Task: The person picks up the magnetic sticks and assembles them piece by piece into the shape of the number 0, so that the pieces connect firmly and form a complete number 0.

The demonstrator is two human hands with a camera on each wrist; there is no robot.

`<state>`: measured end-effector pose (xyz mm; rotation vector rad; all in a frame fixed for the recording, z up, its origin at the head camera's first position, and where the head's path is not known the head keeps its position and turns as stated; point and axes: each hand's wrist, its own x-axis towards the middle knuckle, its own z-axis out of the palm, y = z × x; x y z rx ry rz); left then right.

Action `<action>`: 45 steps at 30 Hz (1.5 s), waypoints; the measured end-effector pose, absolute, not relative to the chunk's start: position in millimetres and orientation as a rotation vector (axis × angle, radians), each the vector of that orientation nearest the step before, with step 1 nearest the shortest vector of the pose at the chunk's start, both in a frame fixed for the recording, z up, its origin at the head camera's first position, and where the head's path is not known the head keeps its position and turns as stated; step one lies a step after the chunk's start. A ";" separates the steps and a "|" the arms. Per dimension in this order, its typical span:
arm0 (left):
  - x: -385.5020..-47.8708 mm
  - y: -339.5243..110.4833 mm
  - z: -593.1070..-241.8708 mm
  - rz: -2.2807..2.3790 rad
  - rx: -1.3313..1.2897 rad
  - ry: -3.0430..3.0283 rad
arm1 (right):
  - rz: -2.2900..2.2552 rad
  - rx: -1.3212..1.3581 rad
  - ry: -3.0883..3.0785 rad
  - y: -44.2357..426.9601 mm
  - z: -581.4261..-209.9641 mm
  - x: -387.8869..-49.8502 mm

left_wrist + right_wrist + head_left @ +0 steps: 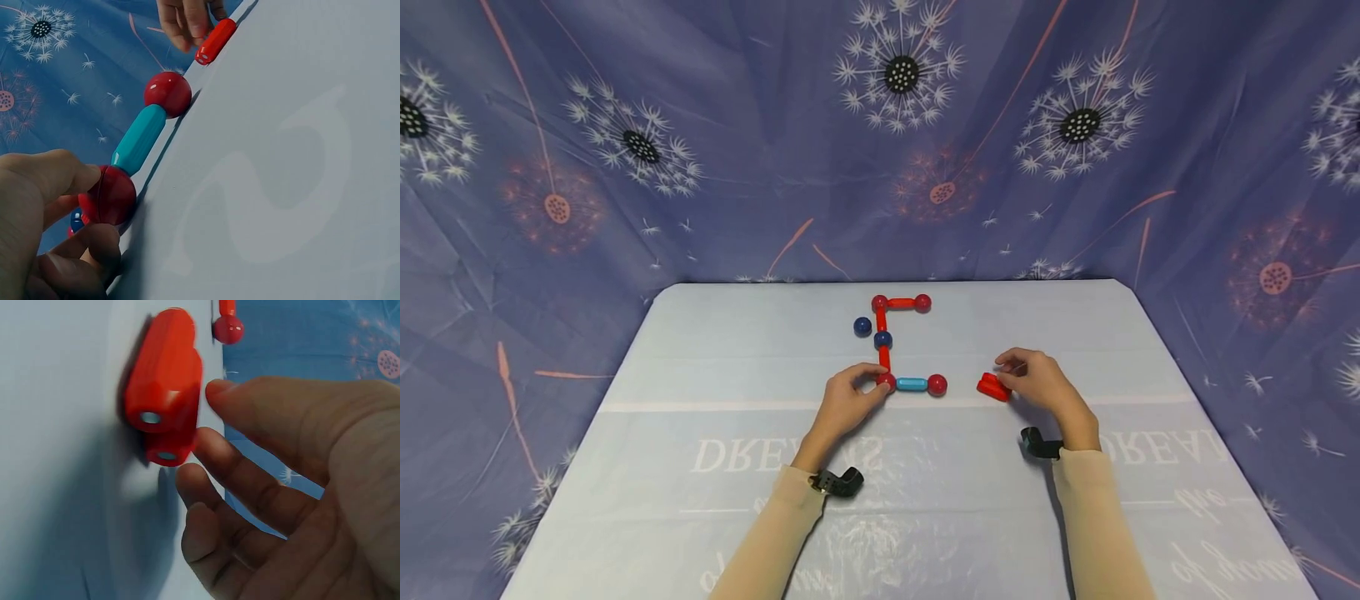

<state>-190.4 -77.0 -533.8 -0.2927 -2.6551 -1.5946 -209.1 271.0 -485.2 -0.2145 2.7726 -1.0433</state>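
My left hand (847,406) pinches the red ball (107,195) at the lower left corner of a joined figure of balls and rods. From that ball a light blue rod (912,384) runs right to another red ball (937,384). Two red rods (164,375) lie side by side on the table, right of the figure. My right hand (1039,385) is beside them, its thumb and fingers apart and slightly bent in the right wrist view; whether a fingertip touches the rods I cannot tell.
Up from the held ball run red rods joined by a blue ball (883,340), then a red ball (880,303) with a red rod leading right to another red ball (922,303). A loose blue ball (862,327) sits left of the figure. Behind the white table (970,517) hangs a patterned cloth.
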 end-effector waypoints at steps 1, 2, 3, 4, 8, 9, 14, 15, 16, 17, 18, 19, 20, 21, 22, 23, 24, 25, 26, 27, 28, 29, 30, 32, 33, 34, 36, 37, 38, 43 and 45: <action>-190.5 -77.3 -533.7 -1.597 -0.281 -2.651 | -1.041 -0.223 2.750 271.5 -486.1 -209.8; -190.6 -77.5 -533.7 -1.600 -0.274 -2.646 | -1.043 -0.229 2.732 271.6 -487.0 -210.2; -190.6 -77.7 -533.7 -1.607 -0.267 -2.639 | -1.048 -0.236 2.721 271.4 -487.9 -210.7; -190.5 -78.0 -533.7 -1.616 -0.262 -2.631 | -1.051 -0.243 2.712 270.9 -488.7 -211.1; -190.5 -78.5 -533.7 -1.633 -0.243 -2.607 | -1.057 -0.249 2.689 268.3 -491.6 -212.1; -190.4 -78.6 -533.8 -1.634 -0.239 -2.603 | -1.052 -0.250 2.686 268.0 -492.4 -212.4; -190.4 -79.5 -534.5 -1.635 -0.224 -2.602 | -1.031 -0.275 2.697 267.0 -495.6 -213.2; -190.6 -79.6 -534.8 -1.636 -0.223 -2.602 | -1.032 -0.281 2.701 266.6 -495.7 -213.1; -190.8 -79.8 -534.9 -1.639 -0.222 -2.601 | -1.035 -0.286 2.708 266.1 -495.8 -213.0; -191.0 -79.9 -535.3 -1.640 -0.223 -2.601 | -1.038 -0.286 2.715 265.6 -496.0 -212.9; -191.2 -79.8 -535.6 -1.640 -0.226 -2.603 | -1.045 -0.282 2.720 265.2 -496.1 -212.7; -191.4 -79.8 -535.8 -1.641 -0.229 -2.606 | -1.051 -0.281 2.728 264.9 -496.2 -212.5; -191.6 -79.7 -536.1 -1.639 -0.231 -2.609 | -1.058 -0.271 2.735 264.5 -496.5 -212.3; -191.8 -79.5 -536.4 -1.636 -0.232 -2.613 | -1.065 -0.269 2.746 264.0 -496.6 -212.1; -191.8 -79.4 -536.5 -1.636 -0.233 -2.616 | -1.073 -0.267 2.756 263.5 -497.0 -211.9; -192.1 -79.2 -536.8 -1.632 -0.232 -2.623 | -1.081 -0.263 2.763 262.7 -497.3 -211.7; -192.0 -78.9 -537.0 -1.632 -0.232 -2.627 | -1.088 -0.264 2.771 261.6 -497.4 -211.6; -191.9 -78.8 -536.9 -1.632 -0.233 -2.630 | -1.097 -0.268 2.779 260.4 -497.6 -211.6; -191.9 -78.6 -536.9 -1.629 -0.232 -2.632 | -1.110 -0.270 2.785 258.8 -497.8 -211.8; -191.7 -78.5 -536.9 -1.626 -0.233 -2.635 | -1.120 -0.282 2.790 257.3 -497.8 -212.0; -191.8 -78.3 -536.9 -1.628 -0.237 -2.635 | -1.134 -0.280 2.790 255.1 -497.7 -212.2; -191.8 -78.1 -536.9 -1.630 -0.240 -2.634 | -1.149 -0.282 2.791 253.0 -497.5 -212.7; -191.6 -77.8 -536.6 -1.632 -0.245 -2.633 | -1.160 -0.288 2.792 250.9 -497.7 -213.5; -191.5 -77.6 -536.4 -1.634 -0.246 -2.632 | -1.181 -0.295 2.786 246.0 -497.0 -214.9; -191.4 -77.3 -536.2 -1.636 -0.245 -2.631 | -1.183 -0.298 2.783 243.6 -497.0 -215.8; -191.3 -77.2 -536.0 -1.639 -0.242 -2.631 | -1.187 -0.299 2.780 241.0 -497.1 -216.9; -190.9 -77.2 -535.7 -1.636 -0.236 -2.635 | -1.184 -0.311 2.774 236.3 -497.7 -219.5; -190.8 -77.3 -535.6 -1.637 -0.233 -2.636 | -1.186 -0.317 2.770 233.9 -497.7 -220.8; -190.7 -77.4 -535.5 -1.638 -0.230 -2.637 | -1.188 -0.325 2.769 231.7 -498.2 -222.5; -191.3 -78.3 -535.9 -1.633 -0.232 -2.637 | -1.231 -0.329 2.765 220.7 -500.7 -230.5; -191.6 -78.7 -536.2 -1.631 -0.232 -2.637 | -1.269 -0.316 2.749 216.6 -502.4 -233.1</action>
